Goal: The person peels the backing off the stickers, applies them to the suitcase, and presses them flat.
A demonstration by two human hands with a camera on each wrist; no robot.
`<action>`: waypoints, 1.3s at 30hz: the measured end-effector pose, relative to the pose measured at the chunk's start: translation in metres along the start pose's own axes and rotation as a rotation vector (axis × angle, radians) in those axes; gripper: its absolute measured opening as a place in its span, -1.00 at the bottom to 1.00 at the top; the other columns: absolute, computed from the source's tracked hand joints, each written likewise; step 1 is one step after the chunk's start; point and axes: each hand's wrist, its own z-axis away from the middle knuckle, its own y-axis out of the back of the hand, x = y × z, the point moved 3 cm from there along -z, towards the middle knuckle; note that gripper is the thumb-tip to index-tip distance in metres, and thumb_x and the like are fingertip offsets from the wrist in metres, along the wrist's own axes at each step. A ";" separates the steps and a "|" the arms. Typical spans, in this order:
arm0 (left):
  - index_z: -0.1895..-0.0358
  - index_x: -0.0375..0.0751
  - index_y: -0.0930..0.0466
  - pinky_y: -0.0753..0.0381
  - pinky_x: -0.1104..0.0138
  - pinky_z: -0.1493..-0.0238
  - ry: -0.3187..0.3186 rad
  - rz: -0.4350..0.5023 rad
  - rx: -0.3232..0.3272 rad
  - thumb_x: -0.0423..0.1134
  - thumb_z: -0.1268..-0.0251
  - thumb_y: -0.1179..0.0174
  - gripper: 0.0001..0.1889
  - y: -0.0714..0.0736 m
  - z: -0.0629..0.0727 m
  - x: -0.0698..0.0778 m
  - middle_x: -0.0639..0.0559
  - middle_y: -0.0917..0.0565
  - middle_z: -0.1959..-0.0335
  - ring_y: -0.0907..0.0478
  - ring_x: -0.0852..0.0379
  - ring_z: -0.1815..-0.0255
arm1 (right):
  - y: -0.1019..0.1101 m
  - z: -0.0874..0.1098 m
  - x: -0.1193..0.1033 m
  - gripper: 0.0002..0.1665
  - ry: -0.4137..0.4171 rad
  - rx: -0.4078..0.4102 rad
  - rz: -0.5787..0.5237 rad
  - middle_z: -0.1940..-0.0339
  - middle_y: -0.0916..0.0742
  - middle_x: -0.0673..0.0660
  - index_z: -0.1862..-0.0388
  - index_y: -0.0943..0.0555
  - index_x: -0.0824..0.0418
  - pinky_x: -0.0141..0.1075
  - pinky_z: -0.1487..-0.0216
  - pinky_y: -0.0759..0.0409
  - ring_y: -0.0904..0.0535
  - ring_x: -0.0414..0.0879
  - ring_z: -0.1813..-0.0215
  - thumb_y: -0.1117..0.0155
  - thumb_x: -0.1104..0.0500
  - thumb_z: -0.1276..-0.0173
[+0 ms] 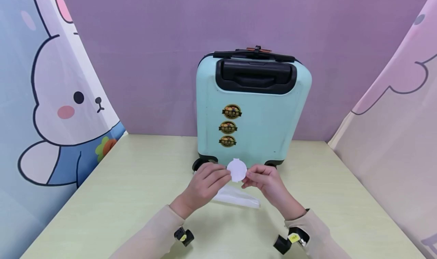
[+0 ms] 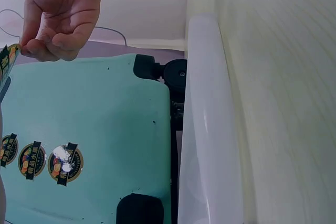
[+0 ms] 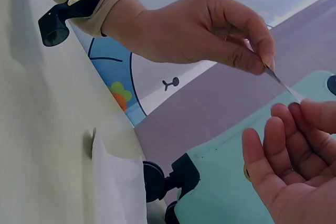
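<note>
A small round sticker (image 1: 237,170) is held up in front of the suitcase, its plain white back towards me in the head view. My left hand (image 1: 206,181) pinches its left edge between thumb and finger. At the opposite edge, my right hand (image 1: 268,181) pinches it the same way. The right wrist view shows the sticker (image 3: 283,85) almost edge-on, stretched between both hands. Part of its printed front (image 2: 8,61) appears in the left wrist view. Behind stands an upright mint-green suitcase (image 1: 259,126) with three round black-and-gold stickers (image 1: 227,127) in a column.
A folded white translucent sheet (image 1: 235,197) lies on the pale table (image 1: 153,164), below the hands and before the suitcase's wheels (image 1: 199,164). A purple backdrop (image 1: 136,61) hangs behind, with printed cloth (image 1: 68,99) at the left side.
</note>
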 end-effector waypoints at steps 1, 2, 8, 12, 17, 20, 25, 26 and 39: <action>0.13 -0.28 -0.70 -0.64 0.25 0.09 -0.010 0.008 -0.002 -0.43 -0.52 -0.02 -0.79 0.001 0.000 0.000 -0.04 -0.72 0.14 -0.62 0.03 0.11 | 0.001 0.000 0.000 -0.62 0.004 -0.027 -0.008 0.37 -0.76 0.01 0.30 -0.75 0.12 -0.26 0.14 -0.73 -0.71 -0.16 0.30 -0.04 0.46 -0.45; 0.12 -0.29 -0.69 -0.65 0.25 0.08 -0.020 0.018 -0.007 -0.44 -0.52 -0.02 -0.79 0.002 -0.001 0.000 -0.05 -0.71 0.13 -0.63 0.03 0.11 | 0.001 0.000 0.001 -0.61 0.007 -0.054 -0.016 0.36 -0.76 0.01 0.29 -0.75 0.12 -0.26 0.14 -0.73 -0.71 -0.16 0.29 -0.03 0.47 -0.45; 0.09 -0.33 -0.68 -0.66 0.27 0.04 -0.065 0.054 -0.027 -0.47 -0.51 0.00 -0.79 0.006 -0.001 0.000 -0.08 -0.72 0.11 -0.64 0.03 0.07 | 0.005 0.001 0.001 -0.58 0.009 -0.199 -0.051 0.31 -0.77 0.00 0.23 -0.73 0.14 -0.26 0.06 -0.71 -0.73 -0.15 0.23 0.04 0.48 -0.46; 0.08 -0.34 -0.68 -0.65 0.28 0.04 -0.073 0.075 -0.027 -0.48 -0.50 -0.01 -0.79 0.007 -0.001 0.001 -0.08 -0.72 0.10 -0.64 0.03 0.06 | 0.008 0.002 0.001 -0.58 -0.002 -0.270 -0.055 0.27 -0.78 0.01 0.18 -0.73 0.15 -0.24 -0.01 -0.69 -0.73 -0.15 0.18 0.06 0.48 -0.48; 0.09 -0.35 -0.67 -0.66 0.27 0.04 -0.037 0.096 0.009 -0.50 -0.47 -0.03 -0.80 0.009 -0.002 -0.001 -0.10 -0.71 0.11 -0.65 0.02 0.09 | 0.017 0.004 -0.003 -0.55 0.017 -0.270 -0.036 0.20 -0.79 0.02 0.10 -0.74 0.16 -0.25 -0.06 -0.67 -0.74 -0.14 0.14 0.07 0.51 -0.47; 0.12 -0.36 -0.67 -0.67 0.26 0.05 -0.006 0.108 0.039 -0.50 -0.46 -0.05 -0.82 0.010 -0.003 -0.003 -0.10 -0.72 0.13 -0.65 0.02 0.11 | 0.023 0.004 -0.006 -0.57 0.025 -0.198 0.023 0.24 -0.79 0.01 0.11 -0.75 0.13 -0.25 -0.04 -0.68 -0.74 -0.13 0.17 0.01 0.50 -0.45; 0.14 -0.35 -0.66 -0.67 0.28 0.06 0.062 0.141 0.074 -0.48 -0.46 -0.05 -0.83 0.010 -0.005 -0.004 -0.10 -0.72 0.17 -0.64 0.03 0.13 | 0.028 0.003 -0.009 -0.60 0.028 -0.067 0.107 0.30 -0.79 -0.01 0.18 -0.76 0.12 -0.26 0.02 -0.70 -0.74 -0.14 0.23 -0.08 0.51 -0.39; 0.14 -0.36 -0.66 -0.67 0.28 0.07 0.081 0.156 0.084 -0.48 -0.47 -0.04 -0.83 0.009 -0.006 -0.004 -0.10 -0.71 0.17 -0.64 0.02 0.13 | 0.028 0.002 -0.009 -0.60 0.029 -0.047 0.110 0.30 -0.79 -0.01 0.19 -0.76 0.13 -0.26 0.03 -0.70 -0.74 -0.14 0.23 -0.08 0.51 -0.38; 0.24 -0.39 -0.64 -0.67 0.31 0.14 0.336 0.337 0.241 -0.42 -0.47 -0.12 -0.86 0.001 -0.011 -0.004 -0.14 -0.66 0.27 -0.62 -0.04 0.25 | 0.028 -0.001 -0.010 -0.58 0.023 0.031 0.122 0.33 -0.79 -0.01 0.21 -0.78 0.08 -0.30 0.03 -0.69 -0.73 -0.17 0.25 -0.10 0.51 -0.38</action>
